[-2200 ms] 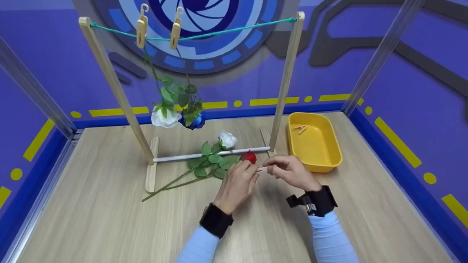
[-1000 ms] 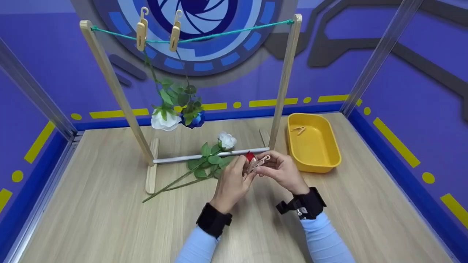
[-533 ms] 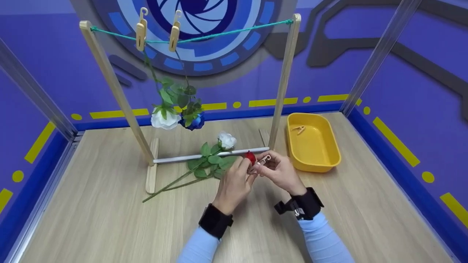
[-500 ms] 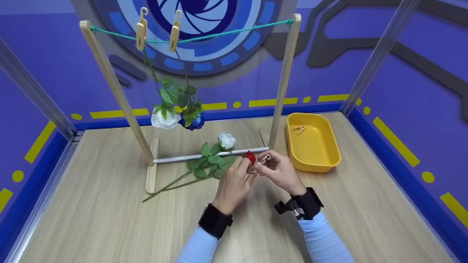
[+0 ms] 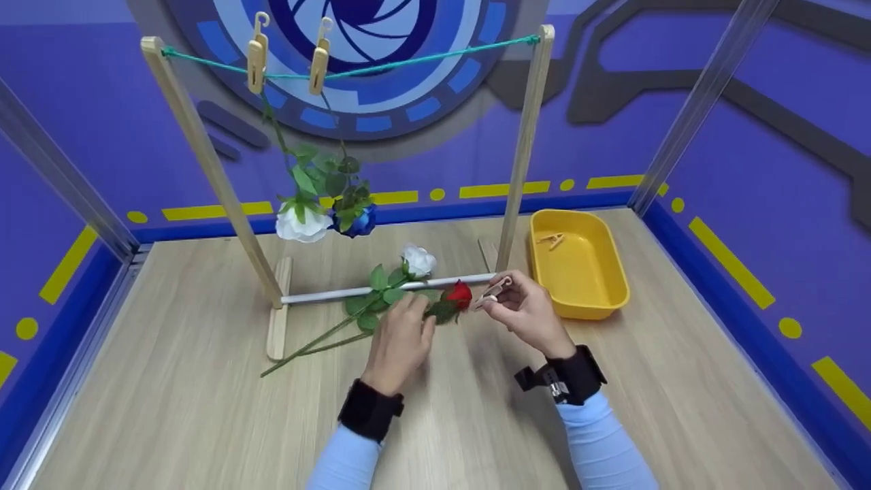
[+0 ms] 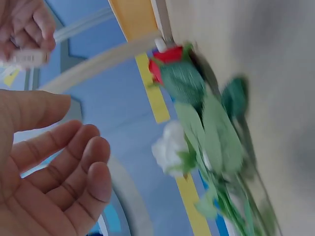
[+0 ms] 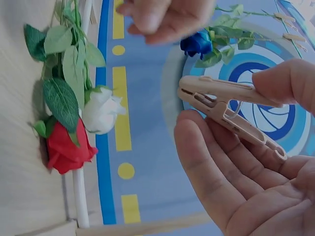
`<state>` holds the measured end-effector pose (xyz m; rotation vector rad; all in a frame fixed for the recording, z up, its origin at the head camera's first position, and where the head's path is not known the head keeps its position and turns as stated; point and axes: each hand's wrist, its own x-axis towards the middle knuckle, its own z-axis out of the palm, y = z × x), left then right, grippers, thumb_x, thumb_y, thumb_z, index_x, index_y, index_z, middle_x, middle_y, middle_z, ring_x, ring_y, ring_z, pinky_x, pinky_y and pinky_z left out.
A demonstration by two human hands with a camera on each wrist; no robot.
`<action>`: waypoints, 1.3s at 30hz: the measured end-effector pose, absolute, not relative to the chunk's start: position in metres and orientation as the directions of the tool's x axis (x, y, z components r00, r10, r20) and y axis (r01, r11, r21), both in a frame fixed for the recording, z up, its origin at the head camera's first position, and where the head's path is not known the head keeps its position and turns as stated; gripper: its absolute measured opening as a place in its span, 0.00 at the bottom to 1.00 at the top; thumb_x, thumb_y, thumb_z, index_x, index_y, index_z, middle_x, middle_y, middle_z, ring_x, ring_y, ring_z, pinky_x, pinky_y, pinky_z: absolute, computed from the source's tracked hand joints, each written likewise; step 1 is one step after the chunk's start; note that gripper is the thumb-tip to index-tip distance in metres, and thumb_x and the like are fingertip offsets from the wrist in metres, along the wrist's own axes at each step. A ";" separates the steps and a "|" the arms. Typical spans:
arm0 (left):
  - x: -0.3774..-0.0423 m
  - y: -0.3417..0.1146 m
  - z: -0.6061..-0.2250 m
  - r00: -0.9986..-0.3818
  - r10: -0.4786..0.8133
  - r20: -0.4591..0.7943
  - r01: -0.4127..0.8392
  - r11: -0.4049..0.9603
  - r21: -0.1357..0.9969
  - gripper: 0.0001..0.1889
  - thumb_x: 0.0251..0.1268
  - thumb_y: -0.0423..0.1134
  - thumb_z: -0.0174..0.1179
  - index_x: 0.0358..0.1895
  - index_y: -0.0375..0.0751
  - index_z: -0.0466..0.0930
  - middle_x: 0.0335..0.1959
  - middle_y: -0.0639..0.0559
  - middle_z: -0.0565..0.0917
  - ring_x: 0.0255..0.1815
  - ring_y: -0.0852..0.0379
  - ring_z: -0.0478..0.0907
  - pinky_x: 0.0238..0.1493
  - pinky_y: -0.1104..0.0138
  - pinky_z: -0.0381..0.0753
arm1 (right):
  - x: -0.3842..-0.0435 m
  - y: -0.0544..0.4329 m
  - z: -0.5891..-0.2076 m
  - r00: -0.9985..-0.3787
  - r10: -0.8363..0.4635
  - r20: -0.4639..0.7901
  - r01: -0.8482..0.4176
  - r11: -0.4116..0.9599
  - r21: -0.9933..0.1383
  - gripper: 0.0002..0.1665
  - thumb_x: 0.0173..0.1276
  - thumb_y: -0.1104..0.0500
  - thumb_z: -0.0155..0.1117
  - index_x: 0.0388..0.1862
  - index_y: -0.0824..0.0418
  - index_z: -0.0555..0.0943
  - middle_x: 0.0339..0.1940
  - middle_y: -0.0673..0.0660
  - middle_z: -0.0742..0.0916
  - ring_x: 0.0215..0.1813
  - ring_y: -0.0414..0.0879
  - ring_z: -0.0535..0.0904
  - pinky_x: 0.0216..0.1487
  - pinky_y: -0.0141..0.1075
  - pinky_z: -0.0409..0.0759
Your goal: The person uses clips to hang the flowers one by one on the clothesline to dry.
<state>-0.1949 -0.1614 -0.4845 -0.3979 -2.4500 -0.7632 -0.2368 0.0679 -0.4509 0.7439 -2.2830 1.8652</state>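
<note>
My right hand (image 5: 534, 316) pinches a beige clothespin (image 7: 221, 105) between thumb and fingers; its hook end points back toward the palm. My left hand (image 5: 401, 337) holds nothing. Its fingers are loosely bent, and in the head view it overlaps the leaves and stems of two roses. A red rose (image 5: 459, 295) lies on the table between the hands, beside a white rose (image 5: 418, 261) whose bloom rests behind the white bar (image 5: 326, 295). On the green line (image 5: 435, 60), two clothespins (image 5: 256, 61) hold a white rose (image 5: 303, 221) and a blue rose (image 5: 355, 219) upside down.
A wooden frame (image 5: 527, 150) carries the line, its feet on the table (image 5: 204, 408). To its right stands a yellow basin (image 5: 585, 272) with another clothespin (image 5: 554, 240) inside. Blue and purple walls (image 5: 769, 190) enclose the back and sides.
My left hand has let go of the clothespin and moved left, over the stems, uncovering the red rose. The clothespin stays in my right hand.
</note>
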 end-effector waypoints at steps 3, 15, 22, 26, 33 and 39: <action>-0.194 -0.177 -0.485 -0.829 0.085 0.552 0.376 0.816 0.439 0.09 0.64 0.30 0.70 0.45 0.32 0.83 0.38 0.43 0.82 0.36 0.47 0.82 0.36 0.57 0.84 | -0.238 0.072 -0.449 -0.874 -0.319 0.366 -0.421 0.124 -0.899 0.15 0.63 0.76 0.69 0.48 0.77 0.77 0.38 0.68 0.86 0.36 0.44 0.86 0.28 0.25 0.80; -0.188 -0.235 -0.492 -0.894 -0.045 0.446 0.189 0.865 0.466 0.06 0.67 0.28 0.66 0.42 0.27 0.84 0.34 0.40 0.79 0.35 0.43 0.79 0.35 0.51 0.81 | -0.240 0.080 -0.448 -0.867 -0.332 0.373 -0.443 0.166 -0.881 0.15 0.62 0.76 0.70 0.48 0.75 0.79 0.38 0.67 0.86 0.33 0.42 0.85 0.25 0.34 0.83; -0.189 -0.262 -0.494 -0.932 -0.087 0.352 0.098 0.875 0.474 0.11 0.65 0.27 0.67 0.48 0.24 0.84 0.41 0.34 0.82 0.44 0.35 0.82 0.43 0.46 0.83 | -0.241 0.082 -0.448 -0.866 -0.323 0.382 -0.454 0.187 -0.871 0.16 0.62 0.77 0.70 0.49 0.76 0.78 0.41 0.68 0.88 0.42 0.41 0.86 0.46 0.31 0.86; -0.189 -0.270 -0.498 -0.945 -0.121 0.302 0.039 0.880 0.473 0.09 0.63 0.25 0.66 0.45 0.24 0.85 0.39 0.34 0.82 0.41 0.35 0.83 0.39 0.46 0.83 | -0.241 0.083 -0.448 -0.868 -0.324 0.376 -0.452 0.200 -0.869 0.17 0.62 0.76 0.70 0.49 0.76 0.78 0.41 0.67 0.88 0.42 0.44 0.87 0.45 0.30 0.86; -0.190 -0.277 -0.504 -0.944 -0.165 0.286 -0.019 0.893 0.449 0.09 0.61 0.18 0.55 0.32 0.26 0.85 0.29 0.35 0.80 0.32 0.34 0.83 0.31 0.47 0.82 | -0.242 0.084 -0.447 -0.863 -0.346 0.367 -0.449 0.195 -0.872 0.17 0.63 0.76 0.70 0.49 0.78 0.78 0.41 0.68 0.88 0.42 0.47 0.88 0.43 0.29 0.85; -0.190 -0.279 -0.506 -0.949 -0.196 0.248 -0.067 0.892 0.448 0.11 0.64 0.19 0.53 0.28 0.27 0.85 0.26 0.35 0.79 0.31 0.33 0.82 0.31 0.45 0.82 | -0.241 0.084 -0.447 -0.866 -0.350 0.358 -0.442 0.199 -0.874 0.16 0.64 0.73 0.72 0.48 0.74 0.79 0.41 0.67 0.88 0.41 0.49 0.88 0.39 0.28 0.85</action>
